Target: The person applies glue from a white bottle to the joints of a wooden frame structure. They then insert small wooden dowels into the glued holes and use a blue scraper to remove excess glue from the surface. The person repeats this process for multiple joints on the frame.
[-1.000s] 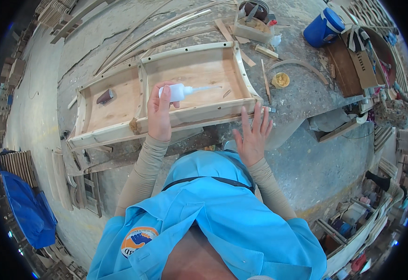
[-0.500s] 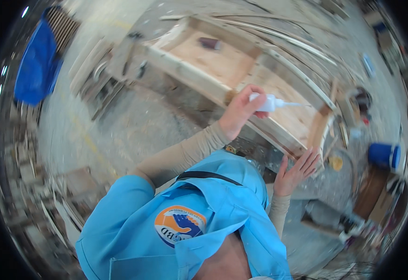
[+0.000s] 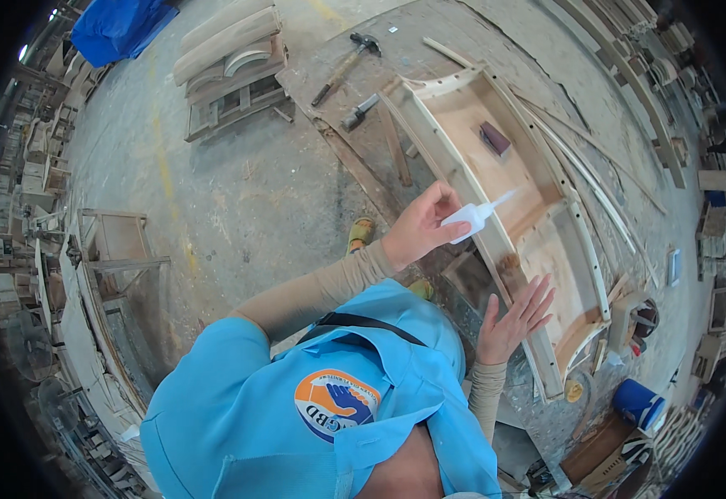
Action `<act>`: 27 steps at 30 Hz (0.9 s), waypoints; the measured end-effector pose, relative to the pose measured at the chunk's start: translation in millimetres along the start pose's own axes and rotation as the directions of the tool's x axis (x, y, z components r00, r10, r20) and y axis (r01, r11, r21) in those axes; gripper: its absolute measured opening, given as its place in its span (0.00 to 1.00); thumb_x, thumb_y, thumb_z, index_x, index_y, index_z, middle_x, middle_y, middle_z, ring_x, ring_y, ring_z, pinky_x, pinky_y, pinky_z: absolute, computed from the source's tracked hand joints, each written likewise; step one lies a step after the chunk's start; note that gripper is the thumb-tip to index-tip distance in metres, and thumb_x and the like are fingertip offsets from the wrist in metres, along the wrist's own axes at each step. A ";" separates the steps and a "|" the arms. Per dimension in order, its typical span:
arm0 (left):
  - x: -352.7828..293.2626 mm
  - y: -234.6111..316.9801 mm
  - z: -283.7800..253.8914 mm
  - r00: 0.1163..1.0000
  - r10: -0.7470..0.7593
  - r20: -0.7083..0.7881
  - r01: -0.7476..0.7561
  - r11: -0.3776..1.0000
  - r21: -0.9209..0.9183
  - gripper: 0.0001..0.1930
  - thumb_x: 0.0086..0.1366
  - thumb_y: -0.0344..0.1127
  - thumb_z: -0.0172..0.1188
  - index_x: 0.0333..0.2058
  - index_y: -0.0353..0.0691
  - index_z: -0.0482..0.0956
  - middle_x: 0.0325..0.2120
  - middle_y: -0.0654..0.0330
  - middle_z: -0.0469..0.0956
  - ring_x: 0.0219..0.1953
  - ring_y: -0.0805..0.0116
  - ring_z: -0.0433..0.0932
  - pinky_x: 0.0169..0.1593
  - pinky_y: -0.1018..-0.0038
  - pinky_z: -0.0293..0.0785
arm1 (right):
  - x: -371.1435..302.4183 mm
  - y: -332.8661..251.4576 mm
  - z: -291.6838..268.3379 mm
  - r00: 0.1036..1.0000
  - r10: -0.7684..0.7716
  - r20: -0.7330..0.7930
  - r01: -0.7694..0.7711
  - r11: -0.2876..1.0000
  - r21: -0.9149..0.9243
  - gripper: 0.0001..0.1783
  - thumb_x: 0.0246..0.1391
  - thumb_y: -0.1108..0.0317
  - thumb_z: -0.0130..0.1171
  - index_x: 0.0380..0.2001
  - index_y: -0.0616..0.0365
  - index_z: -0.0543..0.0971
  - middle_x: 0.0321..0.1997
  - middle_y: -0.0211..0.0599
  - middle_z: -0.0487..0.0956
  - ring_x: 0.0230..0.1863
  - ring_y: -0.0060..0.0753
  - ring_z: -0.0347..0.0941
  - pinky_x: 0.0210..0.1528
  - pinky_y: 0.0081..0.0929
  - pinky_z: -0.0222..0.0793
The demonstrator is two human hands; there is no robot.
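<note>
Holding the white bottle [image 3: 468, 223] is the step I am judging to be in hand: my left grip [image 3: 423, 230] is wrapping thumb and fingers around its body, and its thin nozzle [image 3: 502, 200] is pointing across the near edge of the wooden frame [image 3: 438, 150]. I am not able to tell whether the tip is touching any wood. My right grip [image 3: 515, 323] is holding nothing; its fingers are spreading over the frame's near side, and whether they are pressing on it I cannot tell. To my mind, the next move is calling for a steady wrist, a chosen spot on the wood and a gentle tilt, with my right grip bracing the frame.

Counting now, I am seeing one bottle and one frame, which is showing two bays and lying on the surface [image 3: 400, 54]. One dark red block [image 3: 494, 139] is resting inside the bay farther from my right grip. One hammer [image 3: 342, 73] is lying beyond the frame's far end, with one dark-headed tool [image 3: 359, 112] near it. One blue bucket [image 3: 639, 404] and one yellow tub [image 3: 575, 390] are sitting past the other end. Two yellow sandals [image 3: 361, 231] are showing below.
</note>
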State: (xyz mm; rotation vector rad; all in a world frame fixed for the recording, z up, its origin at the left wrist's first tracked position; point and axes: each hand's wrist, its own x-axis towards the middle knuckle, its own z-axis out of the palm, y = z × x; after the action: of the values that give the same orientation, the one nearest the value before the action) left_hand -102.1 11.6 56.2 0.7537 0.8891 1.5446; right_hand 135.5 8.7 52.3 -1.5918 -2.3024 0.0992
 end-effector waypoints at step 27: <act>152.0 63.8 -306.9 0.942 0.334 -0.040 -0.034 0.210 0.977 0.22 0.51 0.33 0.69 0.46 0.49 0.74 0.36 0.59 0.80 0.40 0.61 0.80 0.46 0.66 0.70 | 92.0 -120.3 36.7 0.986 0.167 -0.004 -0.167 0.986 -0.027 0.38 0.41 0.67 0.67 0.59 0.54 0.66 0.54 0.40 0.68 0.57 0.48 0.60 0.63 0.47 0.50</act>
State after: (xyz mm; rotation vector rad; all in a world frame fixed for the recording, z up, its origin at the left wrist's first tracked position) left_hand -418.3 116.4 -45.9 1.6475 2.1324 1.1108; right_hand -12.8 53.6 69.2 -1.7958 -2.1739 0.1070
